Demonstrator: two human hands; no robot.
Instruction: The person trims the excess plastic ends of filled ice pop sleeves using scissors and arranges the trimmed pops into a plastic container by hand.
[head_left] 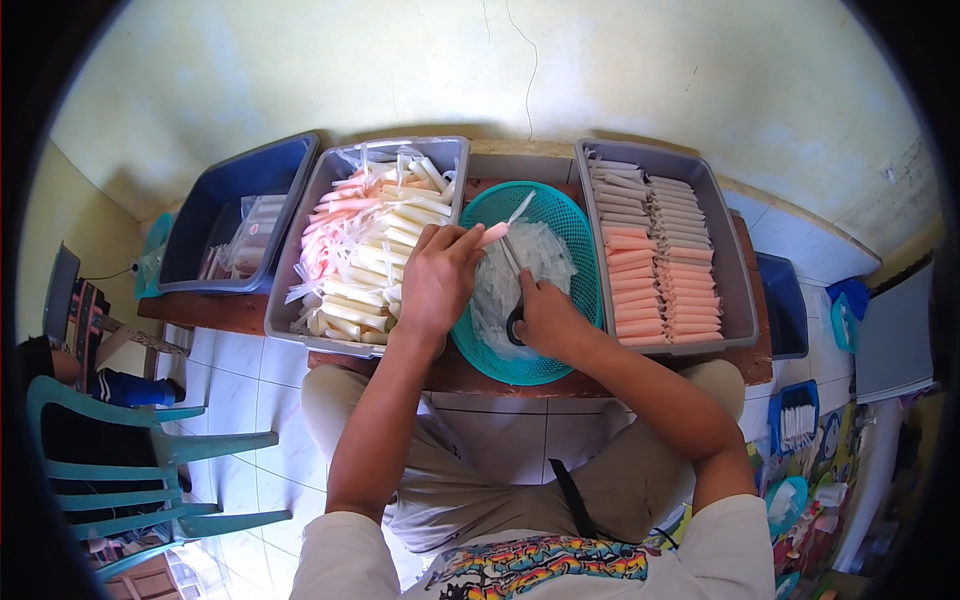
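My left hand (440, 280) is closed around a pink ice stick in a clear plastic sleeve (493, 235), its loose plastic end pointing up and away. In my right hand (552, 318) are scissors with black handles (515, 326); their blades reach up to the sleeve's end. Both hands are over a turquoise mesh basket (590, 290) that holds a heap of clear plastic scraps (540, 250). Left of it, a grey tub (458, 160) is piled with pink and cream sticks with long plastic ends. On the right, another grey tub (742, 290) holds neat rows of pink and greyish sticks.
A dark blue-grey tub (190, 275) with a few packed sticks stands at the far left of the wooden bench (440, 378). A green plastic chair (110, 470) is at lower left. Blue containers (785, 300) sit on the tiled floor at right. The wall (450, 70) rises behind.
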